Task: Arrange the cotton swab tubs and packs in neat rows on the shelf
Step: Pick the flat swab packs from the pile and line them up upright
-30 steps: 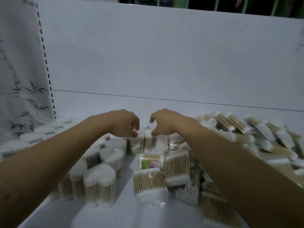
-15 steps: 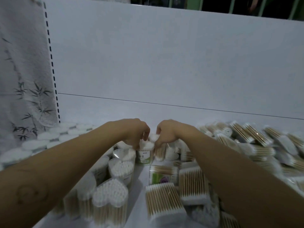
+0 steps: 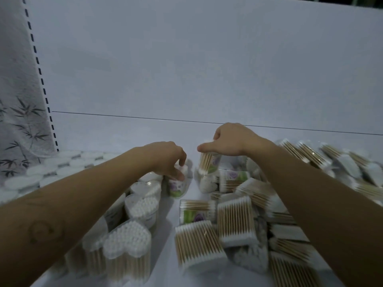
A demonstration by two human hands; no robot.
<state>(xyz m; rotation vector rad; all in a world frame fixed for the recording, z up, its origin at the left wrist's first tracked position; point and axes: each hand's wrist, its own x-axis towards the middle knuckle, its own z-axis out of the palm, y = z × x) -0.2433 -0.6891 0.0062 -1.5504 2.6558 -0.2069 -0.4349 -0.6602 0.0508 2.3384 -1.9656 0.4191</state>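
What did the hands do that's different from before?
The right hand rose and moved away from the left, holding a swab pack. The left hand stayed low, gripping a small tub. The heart-shaped tubs stayed put.

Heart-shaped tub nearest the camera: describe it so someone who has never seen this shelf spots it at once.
On the white shelf, follow the row of upright tubs running under the left arm toward the camera. The last one is the heart-shaped tub: white swab tips up, wooden sticks showing through its clear wall. Unlike the tubs around it, nothing covers its heart outline.
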